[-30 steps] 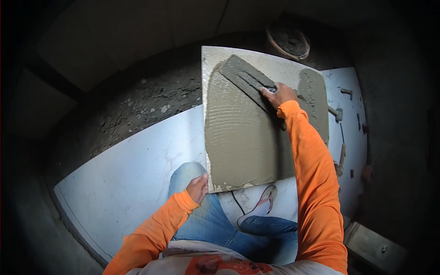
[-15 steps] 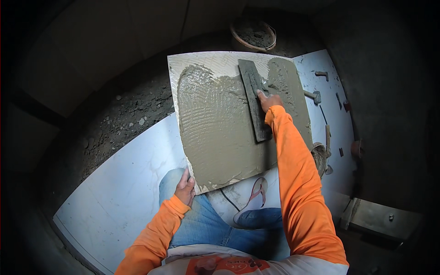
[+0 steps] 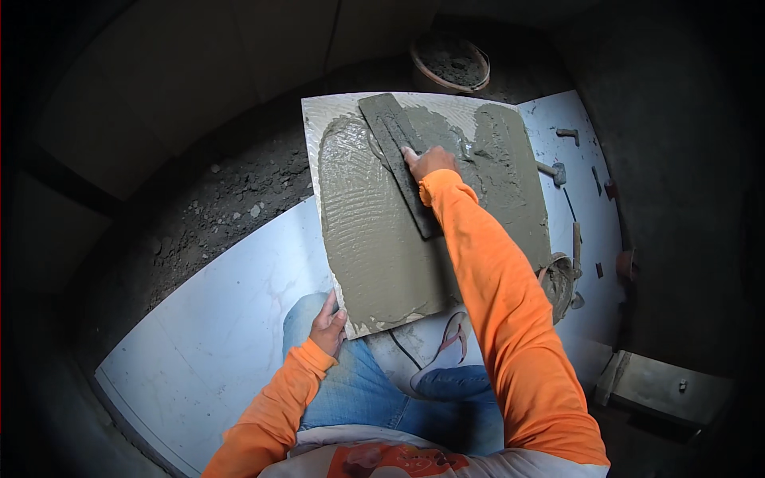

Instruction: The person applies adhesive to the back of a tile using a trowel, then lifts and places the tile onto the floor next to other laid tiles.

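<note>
A large tile (image 3: 313,171) lies back-side up before me, mostly coated in wet grey mortar (image 3: 374,263). Ridged bare strips show along its far and left edges. My right hand (image 3: 433,163) grips a long flat plastering trowel (image 3: 392,143), its blade lying on the mortar and slanting from far left to near right. The trowel's handle is largely hidden under the fingers. At the tile's near left corner, my left hand (image 3: 327,325) holds the edge, fingers along the side, just above my knee.
White floor tiles (image 3: 215,303) lie beneath. On the right are a hammer (image 3: 554,171), a mortar-smeared bucket (image 3: 559,287) and several small tools. A bucket of mortar (image 3: 452,64) stands beyond the tile. Rubble (image 3: 211,215) covers the ground at left; a metal box (image 3: 665,390) sits at lower right.
My right hand has swept the trowel to the left across the mortar, tilting it more, and mortar now covers more of the far strip. My left hand stays on the tile's corner.
</note>
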